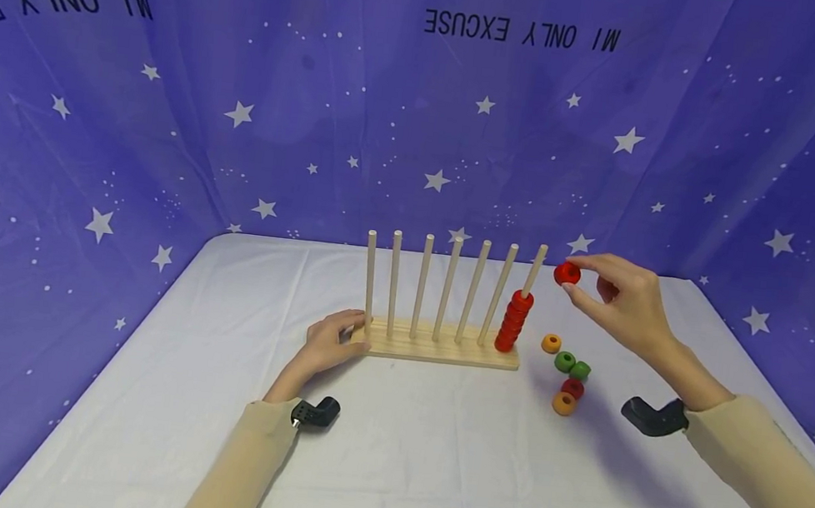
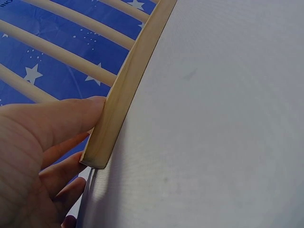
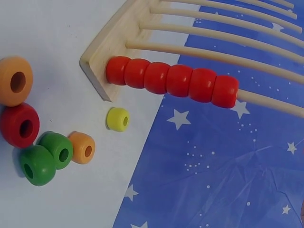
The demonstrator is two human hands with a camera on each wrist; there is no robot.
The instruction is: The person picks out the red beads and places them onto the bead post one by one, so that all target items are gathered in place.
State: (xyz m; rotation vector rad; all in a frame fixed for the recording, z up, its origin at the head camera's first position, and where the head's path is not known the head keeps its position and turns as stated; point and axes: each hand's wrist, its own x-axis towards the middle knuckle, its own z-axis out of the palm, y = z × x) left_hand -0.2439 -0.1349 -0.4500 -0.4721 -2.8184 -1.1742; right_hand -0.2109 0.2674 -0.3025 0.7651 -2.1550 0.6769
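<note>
A wooden peg stand [image 1: 435,346], a flat base with several upright rods, stands on the table. Its rightmost rod carries a stack of red beads [image 1: 513,323], [image 3: 178,81] reaching partway up. My left hand [image 1: 328,341] holds the left end of the base, thumb [image 2: 71,116] along the front and fingers behind. Thumb and index finger of my right hand [image 1: 624,304] pinch a loose red bead [image 1: 567,274] in the air, just right of the top of the rightmost rod and apart from it. The right wrist view does not show this bead.
Right of the stand lie loose beads: orange [image 1: 552,343], green [image 1: 565,361], red [image 1: 572,388] and another orange bead [image 1: 564,403]. A yellow bead [image 3: 118,119] lies near the base's right end. Behind the white table [image 1: 429,458] hangs a blue star-patterned cloth [image 1: 393,118].
</note>
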